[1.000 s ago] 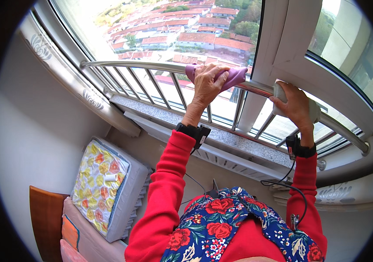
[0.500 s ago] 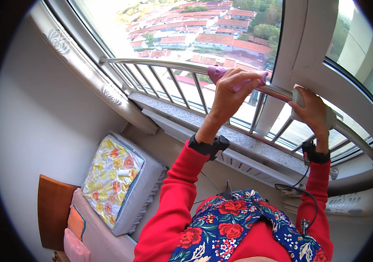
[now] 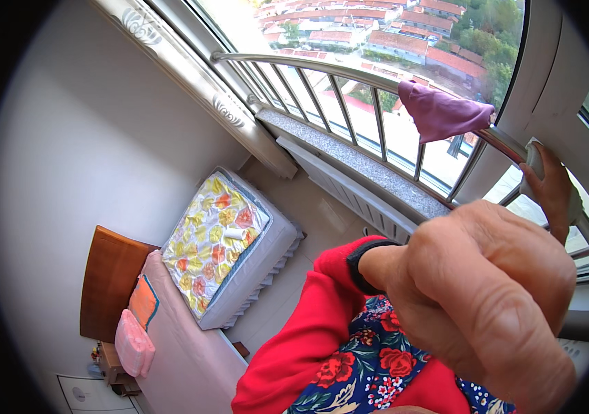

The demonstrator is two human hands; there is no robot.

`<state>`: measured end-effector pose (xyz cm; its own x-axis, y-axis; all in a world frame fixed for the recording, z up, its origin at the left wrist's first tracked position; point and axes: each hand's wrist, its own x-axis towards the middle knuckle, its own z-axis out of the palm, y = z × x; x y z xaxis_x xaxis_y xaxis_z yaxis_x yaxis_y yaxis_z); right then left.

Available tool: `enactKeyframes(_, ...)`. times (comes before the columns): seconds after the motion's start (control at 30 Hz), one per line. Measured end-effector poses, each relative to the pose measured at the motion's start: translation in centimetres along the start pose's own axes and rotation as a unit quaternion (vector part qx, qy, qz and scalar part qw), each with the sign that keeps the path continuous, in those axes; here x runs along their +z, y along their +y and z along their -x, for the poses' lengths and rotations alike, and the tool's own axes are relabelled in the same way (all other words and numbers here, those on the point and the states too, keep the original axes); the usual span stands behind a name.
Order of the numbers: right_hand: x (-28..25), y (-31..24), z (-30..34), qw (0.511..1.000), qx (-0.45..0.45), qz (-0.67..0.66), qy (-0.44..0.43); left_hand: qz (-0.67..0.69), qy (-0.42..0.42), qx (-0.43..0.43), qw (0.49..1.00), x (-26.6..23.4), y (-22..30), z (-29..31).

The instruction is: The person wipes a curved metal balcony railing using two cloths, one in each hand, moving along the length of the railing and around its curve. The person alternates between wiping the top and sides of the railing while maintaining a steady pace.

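My left hand [image 3: 477, 290] is raised very near the camera, its fingers curled inward. Whatever might be inside those fingers is hidden. A purple cloth [image 3: 443, 114] hangs folded over the top bar of a metal window railing [image 3: 329, 67], apart from both hands. Farther right, my right hand [image 3: 550, 186] grips a pale grey cloth [image 3: 534, 162] wrapped about the same bar. Part of that cloth and the fingers' far side stay out of sight.
Behind the railing stand a window frame [image 3: 543, 76] and a granite sill [image 3: 350, 155], with a white radiator [image 3: 353, 193] below. To the left are a mattress-like block with a flowered cover [image 3: 212, 241], a pink bed [image 3: 184, 345] and a wooden headboard [image 3: 112, 283].
My left hand has let go of the purple cloth and come back toward the camera, leaving the cloth draped on the rail. My right hand stays on the grey cloth. The view has shifted left.
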<state>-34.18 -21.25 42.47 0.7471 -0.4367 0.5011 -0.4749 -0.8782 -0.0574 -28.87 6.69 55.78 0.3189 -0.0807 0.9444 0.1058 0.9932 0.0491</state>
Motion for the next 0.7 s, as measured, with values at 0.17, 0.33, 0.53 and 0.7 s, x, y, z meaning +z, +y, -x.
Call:
enactKeyframes(0.17,0.6,0.6,0.2,1.0,0.013,-0.005,-0.002,-0.002,-0.054,-0.062,0.997,1.0,-0.8,1.8)
enactKeyframes(0.33,1.1,1.1,0.2,1.0,0.015,0.015,-0.013,-0.015,-0.067,-0.08,0.994,1.8,-1.1,3.0)
enactKeyframes(0.53,1.5,1.9,0.0,0.998,0.02,0.032,-0.041,-0.054,-0.068,-0.067,0.994,1.5,-0.6,3.2)
enactKeyframes(0.7,2.6,3.3,-0.3,0.998,0.024,0.052,-0.04,-0.095,-0.07,-0.057,0.991,0.9,0.5,2.9)
